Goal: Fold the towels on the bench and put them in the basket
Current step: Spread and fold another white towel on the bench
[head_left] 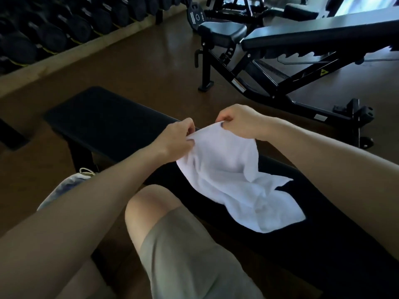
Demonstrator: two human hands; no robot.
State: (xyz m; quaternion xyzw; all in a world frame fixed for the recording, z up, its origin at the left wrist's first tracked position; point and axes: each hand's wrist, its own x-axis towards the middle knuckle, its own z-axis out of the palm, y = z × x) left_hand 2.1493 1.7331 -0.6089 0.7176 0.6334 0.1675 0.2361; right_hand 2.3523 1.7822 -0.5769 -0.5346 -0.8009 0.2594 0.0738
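We have the white towel [233, 182] at centre frame, rumpled, its lower part lying on the black surface [103, 117], its top edge lifted. Our left hand [174, 137] pinches that edge, grip tight on the cloth; our right hand [239, 121] pinches it just beside, grip equally closed. An incline bench [313, 35] sits upper right, dumbbells [54, 29] upper left.

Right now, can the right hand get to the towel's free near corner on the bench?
Probably yes. The right hand pinches the towel at its top edge with the left hand; the near corner lies flat on the bench, uncovered, but it must let go first.
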